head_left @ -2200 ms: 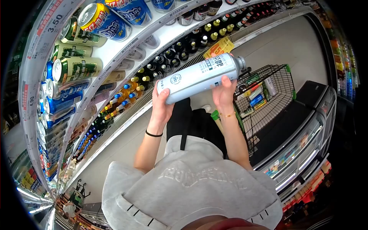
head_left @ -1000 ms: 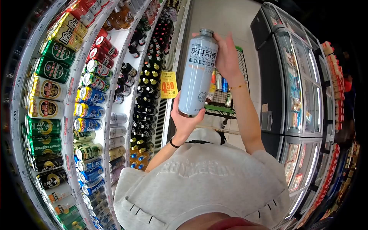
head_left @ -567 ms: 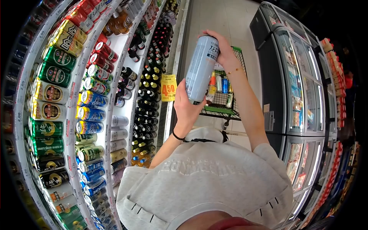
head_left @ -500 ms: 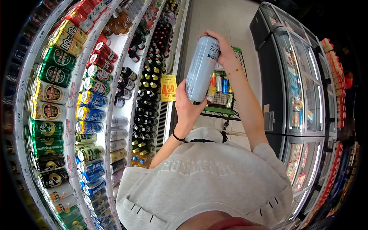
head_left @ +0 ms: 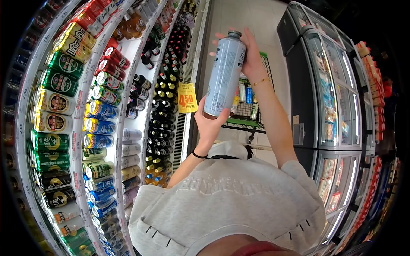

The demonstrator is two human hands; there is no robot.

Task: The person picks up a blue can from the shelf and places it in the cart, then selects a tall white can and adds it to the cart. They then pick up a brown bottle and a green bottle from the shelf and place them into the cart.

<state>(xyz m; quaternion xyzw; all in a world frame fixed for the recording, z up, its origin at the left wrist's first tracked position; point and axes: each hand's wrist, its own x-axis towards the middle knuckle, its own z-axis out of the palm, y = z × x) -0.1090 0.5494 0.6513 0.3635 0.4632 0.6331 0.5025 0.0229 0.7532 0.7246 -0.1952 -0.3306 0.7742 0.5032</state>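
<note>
A pale blue-grey aluminium bottle (head_left: pixel 224 74) with dark printing and a capped neck is held up in front of me, tilted slightly right at the top. My left hand (head_left: pixel 209 126) grips its base, the thumb across the front lower edge. Behind the upper part is my right hand (head_left: pixel 253 57), its palm by the bottle's right side. Its fingers are stretched out and spread, with slightly blurred tips showing past the left side. Below and beyond the bottle, a shopping cart (head_left: pixel 245 124) with a green rim carries several cans and bottles, partly hidden by the bottle and my left hand.
Shelves of beer cans (head_left: pixel 51 143) and dark bottles (head_left: pixel 164 115) line the left side. A yellow price tag (head_left: pixel 187 98) reading 4.50 stands out from the shelf edge. Glass-doored freezers (head_left: pixel 337 94) run along the right, beyond the pale aisle floor (head_left: pixel 256 21).
The bottle has turned about its long axis, so finer print faces me and its capped neck shows. My right hand's fingers have loosened and spread behind it. My left hand still holds the base.
</note>
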